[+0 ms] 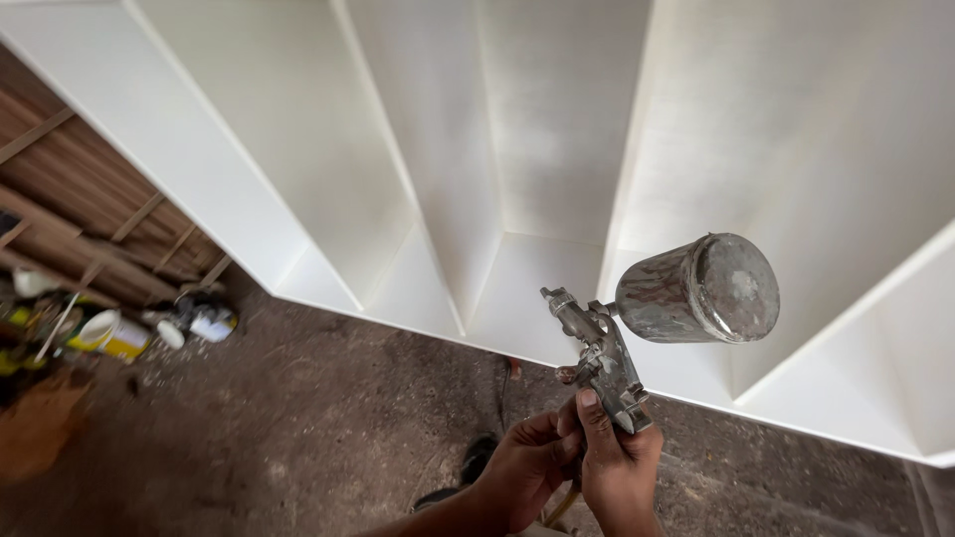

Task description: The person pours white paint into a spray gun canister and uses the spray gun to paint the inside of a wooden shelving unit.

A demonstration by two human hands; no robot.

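A metal spray gun [600, 358] with a grey, paint-stained cup [699, 289] on top is held low in the middle of the head view, its nozzle pointing up and left. My right hand [619, 467] grips its handle, thumb lying along the body. My left hand [525, 465] touches the gun's rear from the left, fingers curled by a small knob. Behind the gun stands a white cabinet [249, 189] with several open compartments split by upright panels.
A rough brown floor [298, 418] runs below the cabinet. Paint cans and containers [119, 336] lie at the left beside stacked wooden boards [90, 209]. A dark shoe [477, 459] shows near my arms.
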